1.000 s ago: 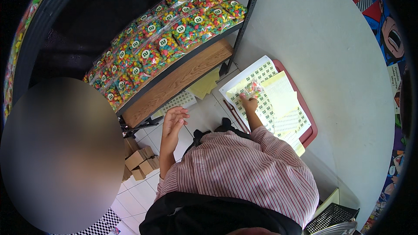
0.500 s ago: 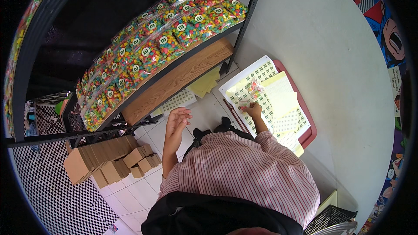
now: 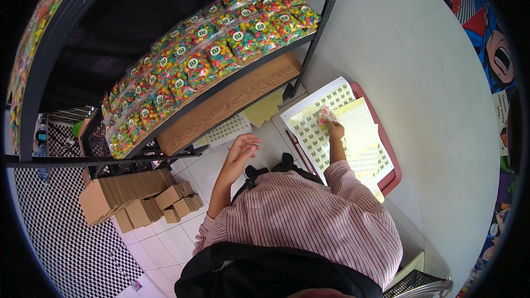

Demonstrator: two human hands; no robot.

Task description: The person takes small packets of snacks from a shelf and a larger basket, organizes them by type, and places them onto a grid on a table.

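My right hand point(image 3: 336, 131) pinches a small clear bag of colourful pieces point(image 3: 325, 115) over a white sheet point(image 3: 309, 134) printed with rows of small labels. This sheet and several pale yellow sheets point(image 3: 360, 132) lie on a red tray point(image 3: 392, 182). To their left, my left hand point(image 3: 242, 152) is raised over the tiled floor, fingers loosely bent and apart, with no object visible in it.
A black metal rack holds several bags of colourful pieces point(image 3: 237, 49) above a wooden shelf point(image 3: 226, 105). Folded cardboard point(image 3: 127, 198) and a checkered surface point(image 3: 61, 221) are at lower left. A pale wall point(image 3: 397, 49) stands at right; a black mesh basket point(image 3: 417, 280) is at lower right.
My right hand has shifted right and, since half a second ago, upward with the small bag. My left hand has moved slightly rightward. The view has shifted a little.
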